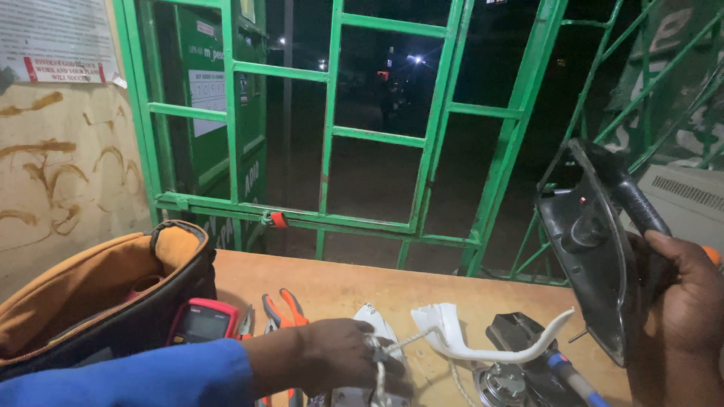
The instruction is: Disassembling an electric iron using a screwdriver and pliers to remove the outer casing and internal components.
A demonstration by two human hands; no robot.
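Observation:
My right hand [682,301] holds a black clothes iron [596,249] up on edge at the right, its dark soleplate side turned toward me and its handle in my fingers. My left hand [339,362], in a blue sleeve, rests on the wooden bench [339,283] with its fingers closed over a white cord [392,347] and a white plastic part [373,316]. A curved white plastic cover piece [467,343] lies just right of that hand, beside a black iron part [520,335].
An open orange-lined tool bag [105,290] sits at the left. Next to it lie a red multimeter [204,320], orange-handled pliers [283,309] and a blue-handled screwdriver [569,373]. A green metal gate [422,136] stands behind the bench, with darkness outside.

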